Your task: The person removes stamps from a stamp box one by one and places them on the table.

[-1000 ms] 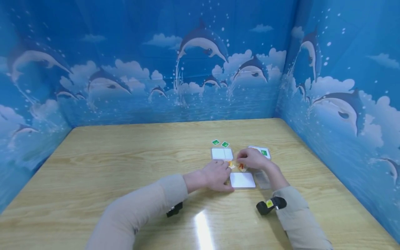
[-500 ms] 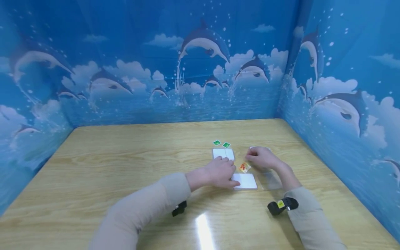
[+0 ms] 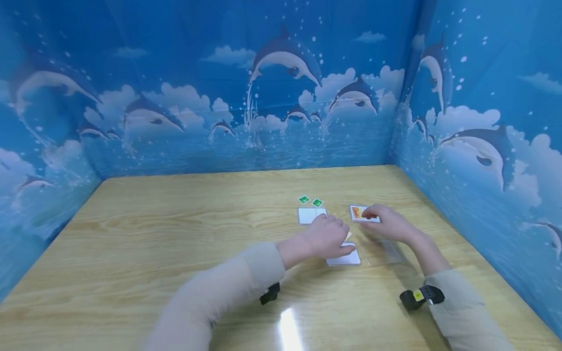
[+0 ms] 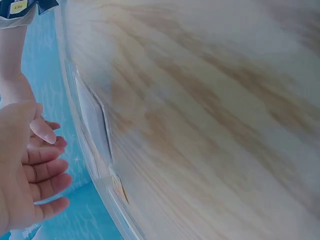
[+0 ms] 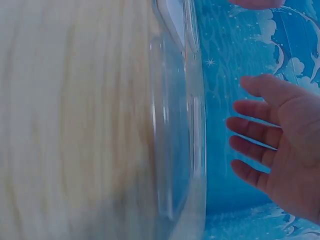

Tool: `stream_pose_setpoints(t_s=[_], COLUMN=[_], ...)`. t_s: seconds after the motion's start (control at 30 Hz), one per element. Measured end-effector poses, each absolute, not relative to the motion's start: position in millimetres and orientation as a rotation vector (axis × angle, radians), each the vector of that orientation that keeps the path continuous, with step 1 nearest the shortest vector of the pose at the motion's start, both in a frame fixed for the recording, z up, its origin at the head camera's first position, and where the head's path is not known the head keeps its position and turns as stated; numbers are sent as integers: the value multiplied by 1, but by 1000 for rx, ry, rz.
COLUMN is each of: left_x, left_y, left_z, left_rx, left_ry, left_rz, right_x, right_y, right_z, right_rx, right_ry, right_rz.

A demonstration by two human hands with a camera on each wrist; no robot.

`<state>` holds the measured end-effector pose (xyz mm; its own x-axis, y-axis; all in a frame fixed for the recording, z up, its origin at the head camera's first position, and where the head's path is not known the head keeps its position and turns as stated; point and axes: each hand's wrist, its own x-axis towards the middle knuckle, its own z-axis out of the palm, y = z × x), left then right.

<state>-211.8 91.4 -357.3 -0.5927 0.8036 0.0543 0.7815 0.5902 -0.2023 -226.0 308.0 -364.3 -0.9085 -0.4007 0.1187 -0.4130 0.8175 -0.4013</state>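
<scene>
My left hand [image 3: 327, 237] hovers over or rests on the near white rectangular tile [image 3: 338, 259], its fingers relaxed and a little bent in the left wrist view; contact cannot be told. Beneath it, the pale corner of an orange-patterned square [image 3: 349, 236] peeks out. At the far right lies a white tile [image 3: 352, 213] bearing an orange picture [image 3: 358, 211]. My right hand [image 3: 392, 224] reaches over that tile, fingertips hiding its right half. Spread fingers with nothing seen between them show on the right hand [image 5: 285, 130] in the right wrist view.
Two small green squares [image 3: 304, 199] lie behind a divided white tile [image 3: 306, 216]. A clear plastic tray or lid [image 5: 170, 135] stands close to my right forearm. Dolphin-printed curtains [image 3: 246, 117] border the wooden table [image 3: 175, 219] at the back and sides.
My right hand has moved right, from the orange squares to the far-right tile. My left hand has shifted right, from beside the near tile to over it, covering most of an orange square.
</scene>
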Motion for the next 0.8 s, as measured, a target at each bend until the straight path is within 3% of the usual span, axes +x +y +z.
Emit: stream_pose_setpoints(t_s=[0.53, 0.8], left_x=[-197, -190], left_y=[139, 154], left_z=[-373, -383], left_rx=[-1075, -1083], left_ry=[-2850, -2908], left_rz=[287, 269], right_x=[-189, -180], right_y=[335, 334], right_z=[-355, -357], right_rx=[788, 780], right_ry=[-3059, -3205], right_rz=[329, 282])
